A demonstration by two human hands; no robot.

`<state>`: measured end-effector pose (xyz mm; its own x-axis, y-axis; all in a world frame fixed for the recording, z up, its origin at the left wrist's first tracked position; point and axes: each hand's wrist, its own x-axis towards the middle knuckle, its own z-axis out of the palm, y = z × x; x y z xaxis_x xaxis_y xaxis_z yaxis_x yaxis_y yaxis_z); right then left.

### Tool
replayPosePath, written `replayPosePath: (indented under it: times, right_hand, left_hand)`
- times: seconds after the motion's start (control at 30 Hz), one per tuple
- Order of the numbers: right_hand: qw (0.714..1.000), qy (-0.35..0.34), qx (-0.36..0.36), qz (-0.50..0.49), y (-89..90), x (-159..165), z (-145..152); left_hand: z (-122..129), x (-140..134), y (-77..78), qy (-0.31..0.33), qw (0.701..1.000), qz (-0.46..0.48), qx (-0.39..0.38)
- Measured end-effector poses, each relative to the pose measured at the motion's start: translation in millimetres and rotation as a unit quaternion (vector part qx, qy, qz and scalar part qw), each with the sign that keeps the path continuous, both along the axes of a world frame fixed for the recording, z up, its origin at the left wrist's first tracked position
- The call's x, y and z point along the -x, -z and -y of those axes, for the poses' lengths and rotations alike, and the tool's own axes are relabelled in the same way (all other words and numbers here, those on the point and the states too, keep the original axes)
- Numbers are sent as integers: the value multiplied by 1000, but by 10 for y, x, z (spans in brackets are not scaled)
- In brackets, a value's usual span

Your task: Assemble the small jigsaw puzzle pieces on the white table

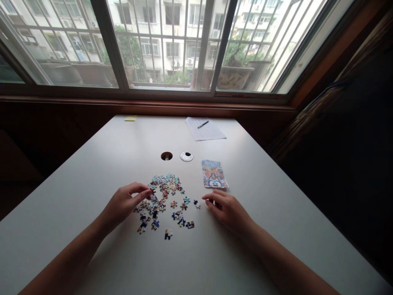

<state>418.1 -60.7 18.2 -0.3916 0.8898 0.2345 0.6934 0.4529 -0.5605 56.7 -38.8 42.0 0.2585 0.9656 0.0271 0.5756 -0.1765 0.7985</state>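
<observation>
My left hand (127, 201) is closed in a pinch on a small dark puzzle piece (152, 191), above the left side of a loose heap of jigsaw pieces (166, 192). To the right of the heap, my right hand (225, 208) rests low over the table with its fingers loosely bent and apart; I see nothing in it. A blue and white puzzle piece (197, 204) lies just left of its fingertips. Beyond that hand is a colourful picture sheet (214, 174) with a cartoon figure. One lone piece (168, 234) lies nearest to me.
The white table (101, 172) reaches to the barred window. At its far end lie a paper sheet (210, 132) with a pen (203, 124) and a yellow note (130, 118). A round cable hole (166, 156) has its white cover (186, 158) beside it.
</observation>
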Motion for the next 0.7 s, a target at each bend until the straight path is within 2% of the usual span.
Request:
replayPosePath:
  times: [0.2,0.4,0.5,0.57,0.7]
  right_hand:
    - [998,-41,-57,-2,-135,52,0]
    - [980,-118,-148,62,-434,109,-151]
    - [977,-128,-162,52,-552,171,-320]
    - [975,-125,-180,42,-551,225,-449]
    - [977,-79,-198,23,-340,307,-672]
  left_hand:
    - [74,-123,-181,13,996,-1,91]
    - [12,-211,-316,38,993,-3,115]
    - [-97,-284,-360,71,993,0,99]
    - [-181,-335,-343,72,995,1,70]
    - [-346,-342,-134,14,999,17,-32]
